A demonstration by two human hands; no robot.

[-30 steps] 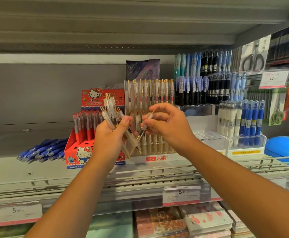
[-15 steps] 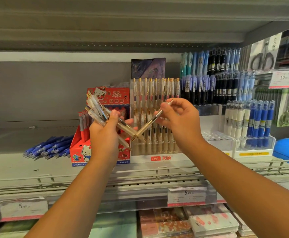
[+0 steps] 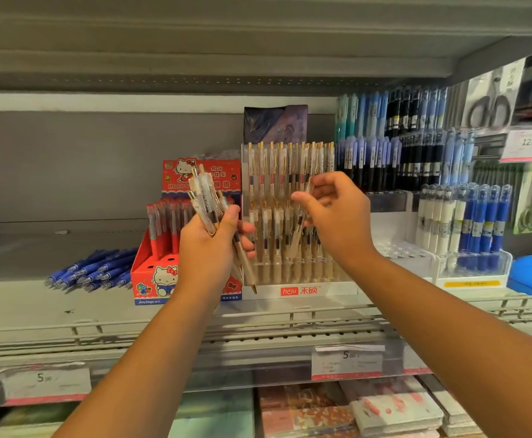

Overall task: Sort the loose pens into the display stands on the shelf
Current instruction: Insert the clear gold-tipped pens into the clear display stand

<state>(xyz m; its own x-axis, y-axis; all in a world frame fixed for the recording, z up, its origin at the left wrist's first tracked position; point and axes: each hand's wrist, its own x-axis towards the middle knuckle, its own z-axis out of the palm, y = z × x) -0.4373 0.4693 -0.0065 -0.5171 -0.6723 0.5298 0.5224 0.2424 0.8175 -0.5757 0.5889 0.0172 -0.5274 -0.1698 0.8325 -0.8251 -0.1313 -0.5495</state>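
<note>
My left hand (image 3: 209,248) grips a bundle of clear pens with gold clips (image 3: 204,197), their tops fanning up and left and one tip pointing down at the stand's base. My right hand (image 3: 337,216) pinches a single clear gold pen (image 3: 299,229), held nearly upright in front of the clear tiered display stand (image 3: 302,290), which is full of matching pens. A pile of loose blue pens (image 3: 92,271) lies flat on the shelf at the left.
A red Hello Kitty pen box (image 3: 160,279) stands just left of the clear stand. Right of it are stands of purple, black and blue pens (image 3: 479,226). A wire rail (image 3: 290,320) runs along the shelf's front edge, with price tags below.
My right hand has pulled one pen away from the bundle and turned it from slanted to nearly upright in front of the clear stand. The bundle in my left hand has tilted more upright.
</note>
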